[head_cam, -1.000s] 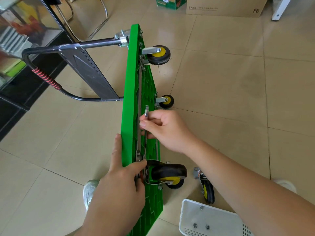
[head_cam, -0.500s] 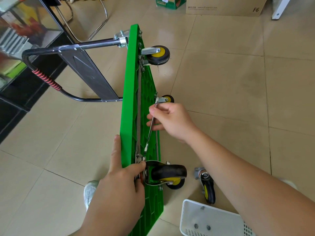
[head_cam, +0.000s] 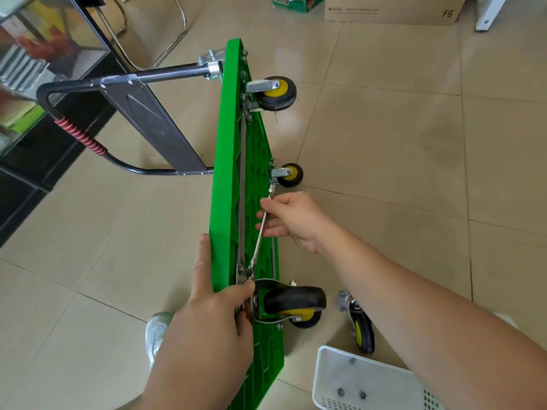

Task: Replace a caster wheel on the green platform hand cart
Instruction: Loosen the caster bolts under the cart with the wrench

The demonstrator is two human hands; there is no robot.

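The green platform cart stands on its long edge on the tiled floor, underside facing right. A black and yellow caster wheel sits at the near corner on its metal plate. My left hand clamps the cart's edge and that plate, thumb by the bolt. My right hand grips a thin silver wrench; its lower end meets a bolt at the plate's top. A loose caster lies on the floor to the right.
A white plastic basket with a few nuts inside sits at the bottom right. Two more casters stick out farther along. The black folding handle lies to the left, near a dark cabinet. Cardboard boxes stand at the back.
My right hand has swung the wrench's free end away from the cart, to the right and up, pivoting about the bolt. My left hand has stayed put.
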